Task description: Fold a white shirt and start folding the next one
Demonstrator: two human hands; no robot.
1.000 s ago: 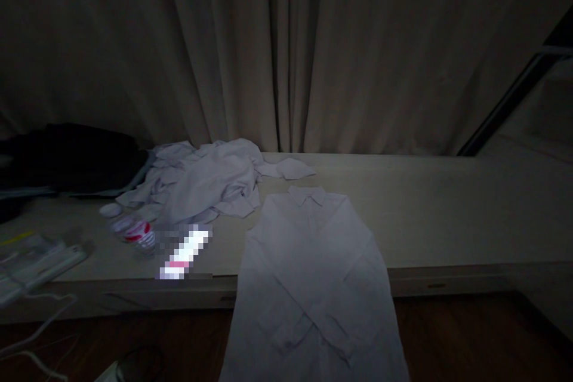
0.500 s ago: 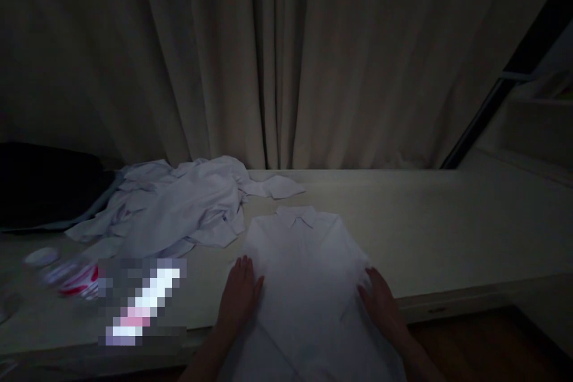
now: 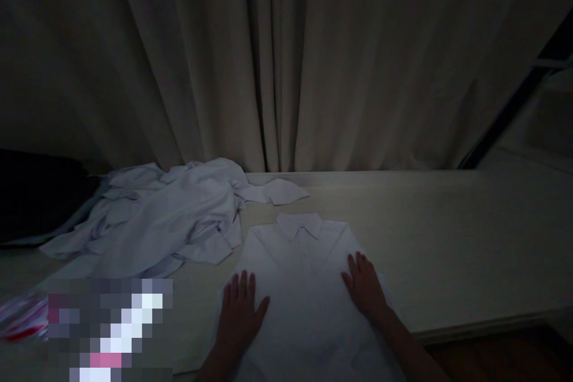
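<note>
A white collared shirt (image 3: 304, 292) lies front side up on the pale table, its collar pointing away from me. My left hand (image 3: 242, 310) rests flat on the shirt's left side near the sleeve, fingers spread. On the opposite side, my right hand (image 3: 364, 286) lies palm down below the shoulder, its fingers also apart. Neither hand grips the cloth. The shirt's lower end runs out of the bottom of the view.
Crumpled white garments (image 3: 170, 215) are heaped at the back left, beside a black item (image 3: 40, 197). A blurred red-and-white package (image 3: 24, 316) lies at the left. Beige curtains (image 3: 215, 59) hang behind the table (image 3: 447, 239), whose front edge shows at the right.
Both hands have opened flatter onto the shirt; the right has moved up and inward from the sleeve edge. The shirt now lies smoother and wider. The view has shifted slightly.
</note>
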